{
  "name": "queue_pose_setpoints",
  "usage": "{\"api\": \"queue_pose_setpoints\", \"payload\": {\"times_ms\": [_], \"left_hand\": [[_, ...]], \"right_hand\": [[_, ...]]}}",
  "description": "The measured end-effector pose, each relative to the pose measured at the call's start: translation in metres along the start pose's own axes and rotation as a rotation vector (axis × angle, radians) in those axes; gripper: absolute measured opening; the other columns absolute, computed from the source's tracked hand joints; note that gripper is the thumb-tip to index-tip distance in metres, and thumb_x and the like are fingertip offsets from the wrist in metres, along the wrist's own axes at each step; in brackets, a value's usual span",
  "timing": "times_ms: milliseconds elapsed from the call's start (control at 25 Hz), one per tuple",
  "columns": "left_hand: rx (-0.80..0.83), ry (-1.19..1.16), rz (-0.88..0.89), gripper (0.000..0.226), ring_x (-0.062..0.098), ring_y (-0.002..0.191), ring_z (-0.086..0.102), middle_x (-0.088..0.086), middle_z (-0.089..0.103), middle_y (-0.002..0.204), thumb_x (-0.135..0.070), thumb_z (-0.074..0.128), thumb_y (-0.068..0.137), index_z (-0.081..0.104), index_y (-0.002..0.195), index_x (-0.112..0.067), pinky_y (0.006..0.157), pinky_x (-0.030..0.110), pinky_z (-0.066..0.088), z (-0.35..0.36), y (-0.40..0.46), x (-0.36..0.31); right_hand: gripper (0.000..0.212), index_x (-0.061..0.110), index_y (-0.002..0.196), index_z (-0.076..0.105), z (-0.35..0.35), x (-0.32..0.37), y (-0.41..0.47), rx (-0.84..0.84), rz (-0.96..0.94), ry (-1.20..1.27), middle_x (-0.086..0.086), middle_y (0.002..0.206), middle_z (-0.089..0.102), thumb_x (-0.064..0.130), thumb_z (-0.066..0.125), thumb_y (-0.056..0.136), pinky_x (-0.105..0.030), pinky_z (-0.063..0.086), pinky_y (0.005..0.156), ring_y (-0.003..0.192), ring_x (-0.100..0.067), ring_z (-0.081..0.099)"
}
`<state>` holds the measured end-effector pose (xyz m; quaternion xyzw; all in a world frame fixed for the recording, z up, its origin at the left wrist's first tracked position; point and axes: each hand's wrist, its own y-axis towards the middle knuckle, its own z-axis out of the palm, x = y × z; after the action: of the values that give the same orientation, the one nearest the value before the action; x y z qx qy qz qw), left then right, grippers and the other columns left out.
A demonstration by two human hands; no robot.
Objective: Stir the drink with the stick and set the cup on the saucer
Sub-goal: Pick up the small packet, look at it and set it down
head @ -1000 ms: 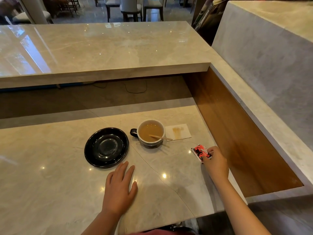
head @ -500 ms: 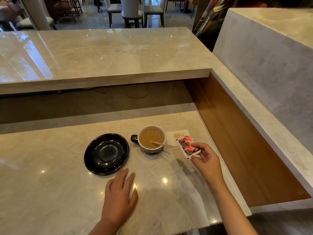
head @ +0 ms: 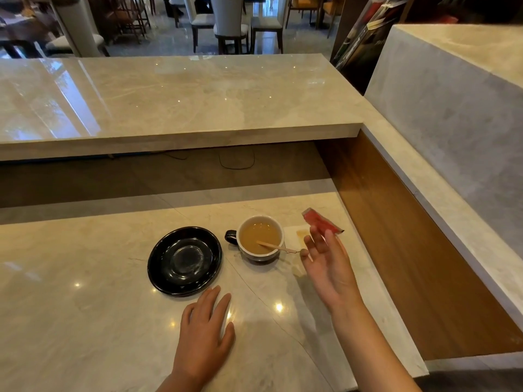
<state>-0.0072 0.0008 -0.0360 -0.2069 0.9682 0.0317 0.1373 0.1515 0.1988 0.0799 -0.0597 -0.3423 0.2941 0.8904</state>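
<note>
A white-lined cup (head: 258, 256) of light brown drink with a dark handle stands on the marble counter. A wooden stick (head: 271, 245) leans in the drink, its end over the right rim. To the cup's left lies the black saucer (head: 184, 261), with nothing on it. My left hand (head: 204, 332) rests flat on the counter in front of the saucer. Raised to the right of the cup, my right hand (head: 331, 270) has its fingers spread. A blurred red packet (head: 321, 222) is at its fingertips, with no finger closed round it.
A stained white napkin (head: 294, 236) lies right of the cup, partly behind my right hand. A raised marble bar top (head: 181, 108) runs across the back, and a wooden side wall (head: 396, 236) bounds the counter on the right. Chairs stand beyond the bar.
My right hand carried the red packet from the counter's right edge up past the cup, then spread its fingers; the packet is now at the fingertips. Left hand, cup and saucer have not moved.
</note>
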Motion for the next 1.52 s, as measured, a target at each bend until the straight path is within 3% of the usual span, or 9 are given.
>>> {"api": "queue_pose_setpoints", "payload": {"times_ms": [120, 280, 520, 680, 840, 1080, 1280, 1440, 1520], "left_hand": [[0.004, -0.027, 0.007, 0.056, 0.023, 0.126, 0.039, 0.006, 0.047, 0.137, -0.047, 0.037, 0.082, 0.050, 0.131, -0.023, 0.100, 0.041, 0.028, 0.000, -0.001, 0.001], [-0.016, -0.081, 0.036, 0.054, 0.021, 0.126, 0.034, 0.007, 0.048, 0.136, -0.044, 0.041, 0.082, 0.050, 0.130, -0.022, 0.100, 0.032, 0.018, -0.002, -0.002, 0.001], [-0.012, -0.116, 0.025, 0.053, 0.019, 0.128, 0.031, 0.005, 0.046, 0.138, -0.044, 0.043, 0.082, 0.049, 0.131, -0.024, 0.104, 0.025, 0.004, 0.000, -0.002, 0.001], [-0.039, -0.109, 0.036, 0.052, 0.020, 0.128, 0.031, 0.005, 0.045, 0.139, -0.045, 0.042, 0.084, 0.046, 0.132, -0.025, 0.103, 0.032, 0.013, 0.001, -0.001, 0.001], [-0.067, -0.122, 0.027, 0.052, 0.020, 0.128, 0.034, 0.005, 0.045, 0.139, -0.045, 0.041, 0.084, 0.045, 0.132, -0.026, 0.102, 0.040, 0.025, 0.003, -0.001, 0.001], [-0.052, -0.118, 0.022, 0.052, 0.021, 0.128, 0.035, 0.005, 0.045, 0.139, -0.045, 0.040, 0.085, 0.047, 0.132, -0.025, 0.097, 0.047, 0.034, 0.003, 0.000, 0.001], [-0.045, -0.100, 0.017, 0.052, 0.021, 0.128, 0.036, 0.004, 0.045, 0.139, -0.046, 0.040, 0.084, 0.046, 0.132, -0.026, 0.098, 0.046, 0.033, 0.003, -0.001, 0.001], [-0.034, -0.080, 0.024, 0.052, 0.018, 0.129, 0.031, 0.003, 0.044, 0.139, -0.047, 0.041, 0.084, 0.045, 0.133, -0.027, 0.103, 0.036, 0.017, 0.004, -0.001, 0.001], [-0.031, -0.079, 0.026, 0.052, 0.017, 0.129, 0.029, 0.003, 0.044, 0.140, -0.046, 0.041, 0.084, 0.045, 0.133, -0.027, 0.102, 0.034, 0.013, 0.004, -0.001, 0.002]], "right_hand": [[0.055, 0.013, 0.118, 0.054, 0.016, -0.008, 0.011, -0.120, 0.060, 0.051, 0.003, 0.077, 0.073, 0.035, 0.068, 0.069, -0.019, 0.049, 0.049, 0.066, -0.009, 0.062], [0.018, 0.014, 0.092, 0.059, 0.030, -0.010, 0.021, -0.214, 0.053, -0.068, 0.003, 0.060, 0.061, 0.030, 0.051, 0.091, -0.021, 0.039, 0.049, 0.061, -0.011, 0.049], [0.023, 0.015, 0.077, 0.059, 0.032, -0.008, 0.031, -0.199, -0.023, -0.441, 0.003, 0.053, 0.044, 0.028, 0.050, 0.093, -0.025, 0.035, 0.051, 0.052, -0.011, 0.041], [0.033, 0.014, 0.069, 0.059, 0.029, -0.006, 0.037, -0.146, -0.137, -0.845, -0.004, 0.059, 0.050, 0.028, 0.045, 0.095, -0.026, 0.038, 0.055, 0.056, -0.014, 0.043], [0.036, 0.007, 0.065, 0.058, 0.030, 0.000, 0.043, -0.016, -0.364, -1.110, -0.006, 0.057, 0.052, 0.022, 0.046, 0.095, -0.013, 0.039, 0.049, 0.049, -0.004, 0.043], [0.037, 0.032, 0.059, 0.054, 0.029, 0.001, 0.050, 0.105, -0.495, -1.354, 0.001, 0.053, 0.052, 0.018, 0.050, 0.093, -0.009, 0.038, 0.052, 0.050, -0.001, 0.048], [0.035, 0.014, 0.063, 0.057, 0.029, 0.002, 0.051, -0.001, -0.402, -1.179, -0.003, 0.056, 0.053, 0.020, 0.045, 0.095, -0.012, 0.039, 0.050, 0.047, -0.003, 0.044], [0.029, 0.014, 0.075, 0.055, 0.031, 0.006, 0.046, -0.081, -0.235, -0.916, -0.003, 0.059, 0.054, 0.023, 0.039, 0.097, -0.026, 0.039, 0.057, 0.053, -0.013, 0.044], [0.023, 0.015, 0.087, 0.055, 0.035, 0.011, 0.044, -0.069, -0.153, -0.718, 0.000, 0.055, 0.055, 0.024, 0.038, 0.098, -0.026, 0.038, 0.056, 0.050, -0.012, 0.045]]}}
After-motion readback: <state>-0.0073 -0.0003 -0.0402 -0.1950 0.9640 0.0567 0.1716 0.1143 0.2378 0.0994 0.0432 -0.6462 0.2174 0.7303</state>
